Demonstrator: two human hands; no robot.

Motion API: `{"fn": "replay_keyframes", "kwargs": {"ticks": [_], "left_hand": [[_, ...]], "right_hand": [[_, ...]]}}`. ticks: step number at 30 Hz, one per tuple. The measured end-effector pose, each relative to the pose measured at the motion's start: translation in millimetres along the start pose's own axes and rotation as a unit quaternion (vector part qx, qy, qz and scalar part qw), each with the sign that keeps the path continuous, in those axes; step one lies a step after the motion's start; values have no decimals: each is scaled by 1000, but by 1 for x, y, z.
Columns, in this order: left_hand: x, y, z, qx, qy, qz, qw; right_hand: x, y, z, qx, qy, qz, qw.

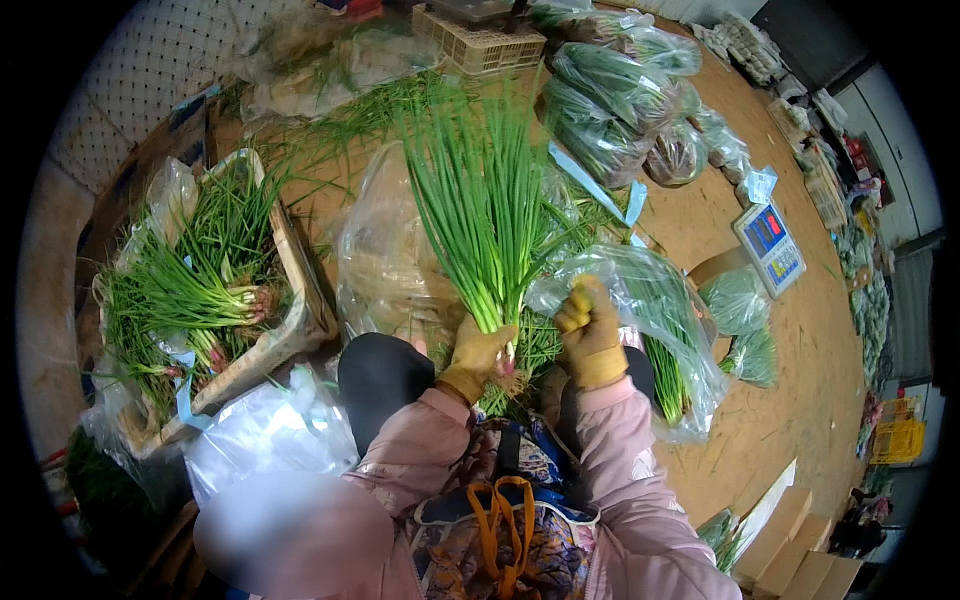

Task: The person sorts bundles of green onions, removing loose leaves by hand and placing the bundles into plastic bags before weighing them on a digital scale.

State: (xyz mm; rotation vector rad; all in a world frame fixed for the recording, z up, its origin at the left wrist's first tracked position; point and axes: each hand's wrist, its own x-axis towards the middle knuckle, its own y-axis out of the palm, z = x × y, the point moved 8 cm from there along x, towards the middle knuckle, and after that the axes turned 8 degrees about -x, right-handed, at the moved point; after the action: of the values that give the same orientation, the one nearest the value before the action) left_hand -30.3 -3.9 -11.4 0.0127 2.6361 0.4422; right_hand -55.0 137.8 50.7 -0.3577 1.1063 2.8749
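My left hand (480,357), in a yellow work glove, is closed round the lower stems of a large bunch of spring onions (478,225). The green leaves fan out upward and away from me, and the reddish bulbs and roots show below the grip. My right hand (591,325), gloved the same way, is raised to the right of the bunch and apart from it. Its fingers are curled together; what they hold, if anything, is hidden. Just beyond that hand, a clear plastic bag (690,345) with more spring onions lies by my right knee.
At left stands a foam crate (290,290) heaped with loose spring onions (190,295). White plastic bags (275,430) lie before it. Filled bags (610,100) are piled at the back, near a beige crate (480,42). A digital scale (770,248) stands at right; cardboard (790,545) lies lower right.
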Motion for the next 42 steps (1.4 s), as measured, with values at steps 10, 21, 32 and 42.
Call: {"fn": "replay_keyframes", "kwargs": {"ticks": [10, 21, 32, 42], "left_hand": [[10, -1, 26, -76, 17, 17, 997], [5, 2, 25, -48, 19, 23, 998], [9, 23, -1, -120, -6, 139, 983], [-1, 29, 2, -231, -43, 179, 955]], "right_hand": [[43, 6, 26, -532, 23, -29, 846], [141, 98, 59, -802, -129, -63, 580], [184, 19, 143, -447, -280, -161, 834], [152, -20, 186, -701, -100, 47, 704]]}}
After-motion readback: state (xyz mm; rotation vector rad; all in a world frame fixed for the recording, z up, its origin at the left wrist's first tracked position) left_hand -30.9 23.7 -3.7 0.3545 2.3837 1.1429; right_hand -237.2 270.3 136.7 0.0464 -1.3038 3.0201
